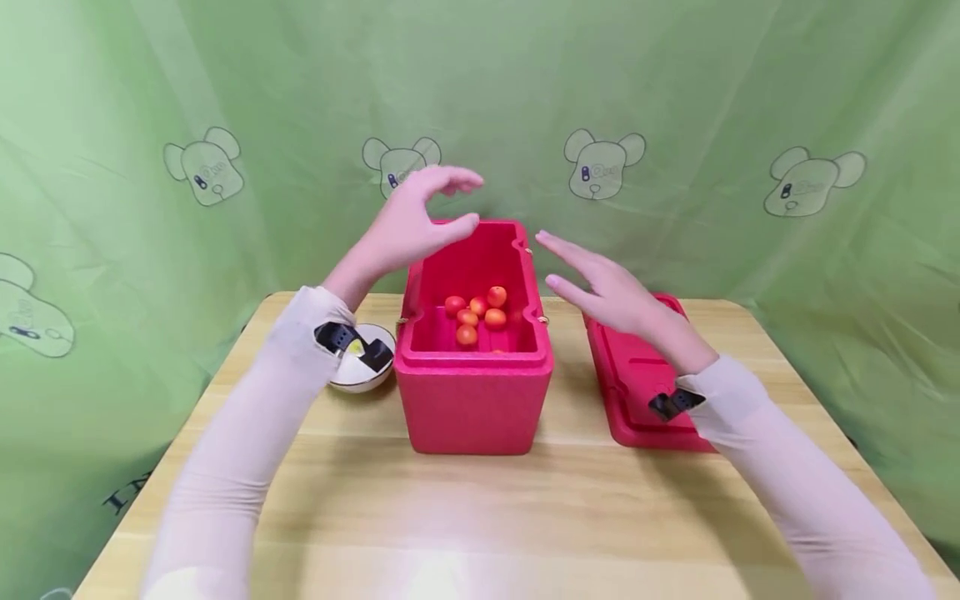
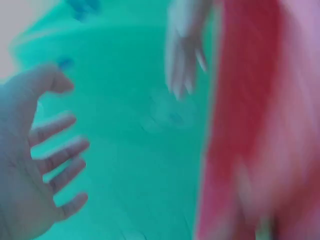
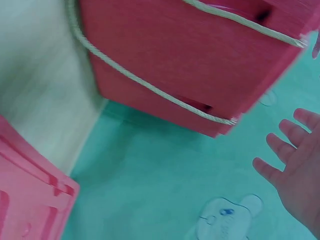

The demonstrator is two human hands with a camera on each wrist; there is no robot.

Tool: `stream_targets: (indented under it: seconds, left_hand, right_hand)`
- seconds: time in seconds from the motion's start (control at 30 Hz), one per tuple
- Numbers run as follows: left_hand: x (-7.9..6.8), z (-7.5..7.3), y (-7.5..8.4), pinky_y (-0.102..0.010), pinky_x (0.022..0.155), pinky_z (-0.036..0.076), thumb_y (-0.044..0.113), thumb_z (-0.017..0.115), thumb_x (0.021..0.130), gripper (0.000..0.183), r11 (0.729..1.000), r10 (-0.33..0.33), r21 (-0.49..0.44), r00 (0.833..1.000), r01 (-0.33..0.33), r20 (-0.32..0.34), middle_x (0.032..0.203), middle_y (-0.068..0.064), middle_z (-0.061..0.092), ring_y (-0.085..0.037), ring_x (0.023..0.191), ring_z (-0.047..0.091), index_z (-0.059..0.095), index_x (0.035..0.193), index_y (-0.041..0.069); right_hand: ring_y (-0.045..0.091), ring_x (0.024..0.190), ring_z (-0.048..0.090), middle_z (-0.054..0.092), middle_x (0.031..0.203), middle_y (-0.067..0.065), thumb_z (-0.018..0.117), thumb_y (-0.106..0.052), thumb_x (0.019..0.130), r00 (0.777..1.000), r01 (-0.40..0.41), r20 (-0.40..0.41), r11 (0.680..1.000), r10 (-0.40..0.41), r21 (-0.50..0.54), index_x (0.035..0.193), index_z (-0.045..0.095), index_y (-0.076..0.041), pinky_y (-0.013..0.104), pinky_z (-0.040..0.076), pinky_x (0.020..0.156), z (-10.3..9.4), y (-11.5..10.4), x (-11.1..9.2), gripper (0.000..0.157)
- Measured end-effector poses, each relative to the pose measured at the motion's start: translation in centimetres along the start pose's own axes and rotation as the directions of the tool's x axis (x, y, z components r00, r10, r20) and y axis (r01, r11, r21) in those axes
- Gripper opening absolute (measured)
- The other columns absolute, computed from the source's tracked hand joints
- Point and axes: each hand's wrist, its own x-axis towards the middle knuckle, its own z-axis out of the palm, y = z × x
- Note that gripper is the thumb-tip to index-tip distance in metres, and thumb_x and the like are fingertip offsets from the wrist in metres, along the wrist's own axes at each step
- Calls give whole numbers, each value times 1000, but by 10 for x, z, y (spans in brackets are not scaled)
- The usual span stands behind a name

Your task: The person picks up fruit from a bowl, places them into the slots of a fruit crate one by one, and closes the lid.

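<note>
A deep red foam box (image 1: 474, 408) stands on the table without its lid, and several small red-orange tomato-like fruits (image 1: 495, 318) lie on its floor. My left hand (image 1: 420, 212) hovers above the box's far left side, thumb and fingers spread apart with nothing between them. To the right of the box, my right hand (image 1: 607, 287) is raised over the red lid (image 1: 637, 375), its fingers straight and holding nothing. In the right wrist view, rope handles (image 3: 150, 89) run along the box's side. The left wrist view is blurred.
Left of the box stands a white bowl (image 1: 360, 385), partly hidden by my left wrist; its contents are hard to make out. The wooden table (image 1: 465, 525) extends toward me. Behind it hangs a green curtain (image 1: 495, 100) with bear-head prints.
</note>
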Motion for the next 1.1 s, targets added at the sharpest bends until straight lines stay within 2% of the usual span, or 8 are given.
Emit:
stream_targets:
  seconds: [0.2,0.43,0.6,0.73,0.8,0.9,1.0,1.1]
  left_hand:
    - [0,29,53,-30,110,40,23,68,94,51,997,39,-61,995,-45,-92,140,2,60,-9,128,51,56,144,19]
    - [-9,92,102,-37,112,38,26,66,94,58,964,-3,-263,988,-38,-156,148,11,53,-3,135,41,50,149,27]
    - [-20,152,120,-40,113,39,27,64,95,61,921,-54,-389,983,-18,-174,153,15,47,-2,138,37,44,153,30]
    - [-21,199,112,-45,115,39,31,61,96,65,900,-145,-432,973,55,-180,159,16,39,-6,145,35,36,157,34]
    - [-20,222,100,-49,116,38,34,59,97,67,877,-224,-467,956,112,-191,162,18,34,-8,148,33,31,158,37]
    - [-18,255,77,-52,118,36,35,57,98,70,814,-371,-539,908,217,-195,164,18,29,-11,151,31,23,160,42]
    - [-18,290,54,-49,121,33,36,56,98,75,730,-517,-599,838,329,-171,167,15,26,-15,153,28,15,162,42]
    - [-22,318,36,-44,123,30,39,57,98,80,645,-636,-624,763,442,-117,169,10,23,-18,155,27,10,163,40]
  right_hand:
    - [21,156,26,26,168,-11,52,-42,104,997,-18,-77,1000,19,12,159,22,-45,60,29,120,-29,-2,-10,63]
    - [31,151,35,32,165,-10,53,-33,105,979,-62,-189,995,77,84,158,29,-43,67,30,116,-56,10,-38,59]
    - [34,151,34,33,166,-6,51,-31,106,958,-135,-229,976,173,174,157,33,-42,65,25,119,-62,33,-65,55]
    - [32,153,31,33,167,1,48,-32,107,949,-191,-200,949,244,252,159,32,-33,49,27,123,-54,58,-82,55]
    - [30,153,31,34,166,6,47,-32,107,943,-219,-184,933,278,286,160,32,-28,30,30,122,-48,71,-88,55]
    - [23,152,34,35,165,12,44,-33,108,930,-255,-163,897,330,361,161,31,-20,8,33,109,-36,93,-99,55]
    - [15,148,39,34,164,17,41,-34,109,912,-287,-130,832,388,475,161,28,-13,6,38,100,-26,119,-115,57]
    - [17,152,34,25,167,19,37,-36,110,895,-327,-50,729,443,602,163,18,-9,9,42,97,-14,144,-131,63]
